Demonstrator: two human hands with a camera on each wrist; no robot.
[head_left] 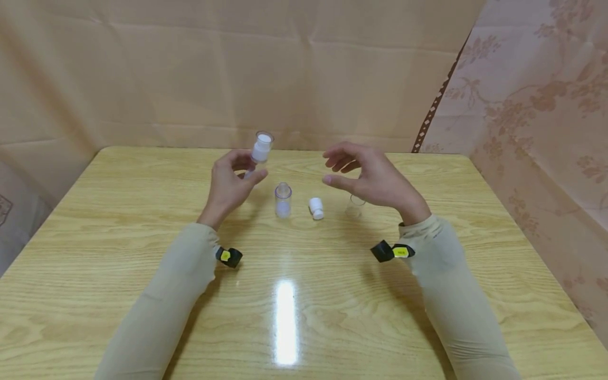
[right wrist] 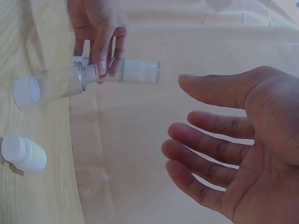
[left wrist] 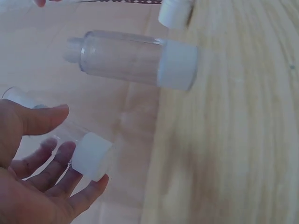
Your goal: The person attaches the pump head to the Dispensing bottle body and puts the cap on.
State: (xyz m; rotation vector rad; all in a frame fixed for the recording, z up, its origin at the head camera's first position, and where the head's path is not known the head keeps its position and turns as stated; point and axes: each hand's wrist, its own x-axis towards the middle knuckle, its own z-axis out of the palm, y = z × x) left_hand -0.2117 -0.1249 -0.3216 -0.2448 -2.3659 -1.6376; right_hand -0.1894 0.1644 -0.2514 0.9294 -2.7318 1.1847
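The left hand [head_left: 228, 184] holds a clear bottle with a white top under a see-through cover [head_left: 260, 153]; its grip pinches it, thumb on one side and fingers on the other. This bottle is raised and tilted, at eleven o'clock from a second clear bottle [head_left: 283, 201].

The second bottle stands upright on the worktop [head_left: 142, 221], with a narrow bare neck and a white base. Just beside it, at three o'clock, is a small white cap [head_left: 315, 207]; I cannot tell whether it stands or lies. Further along at three o'clock is a see-through cup [head_left: 353, 210], partly lost against the wood.

The right hand [head_left: 377, 177] hovers just past that cup, at one o'clock from it; its grip is spread, fingers bent, thumb apart, holding nothing.

A plain beige cloth [head_left: 237, 68] hangs at twelve o'clock, a flowered cloth [head_left: 537, 105] at two.
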